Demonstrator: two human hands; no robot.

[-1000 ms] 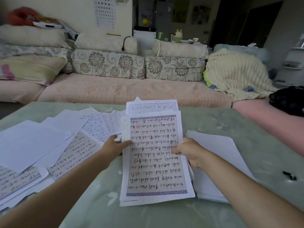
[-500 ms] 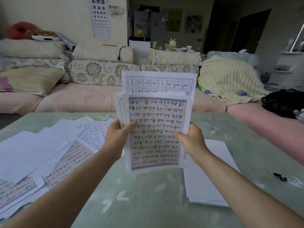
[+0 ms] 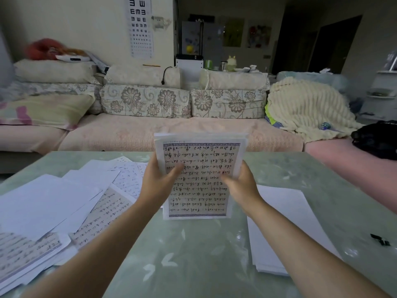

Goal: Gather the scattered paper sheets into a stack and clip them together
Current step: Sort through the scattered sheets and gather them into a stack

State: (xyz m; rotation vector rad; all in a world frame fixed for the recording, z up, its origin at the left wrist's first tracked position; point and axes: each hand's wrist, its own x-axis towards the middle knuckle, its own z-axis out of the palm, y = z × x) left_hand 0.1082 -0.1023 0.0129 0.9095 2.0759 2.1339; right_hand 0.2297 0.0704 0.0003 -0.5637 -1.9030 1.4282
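I hold a paper stack upright in the middle of the view, its bottom edge resting on the green glass table. The front sheet carries handwritten lines inside a printed border. My left hand grips the stack's left edge, thumb across the front. My right hand grips its right edge. Scattered paper sheets, some blank and some written, overlap on the table to the left. A flat pile of white sheets lies to the right, under my right forearm. A black binder clip lies near the table's right edge.
A sofa with floral cushions runs along the table's far edge. A cream knitted blanket and a black bag sit at its right end.
The stack was lifted from flat on the table to upright, then lowered onto its bottom edge. The sheet that stuck out at the top has dropped level with the others.
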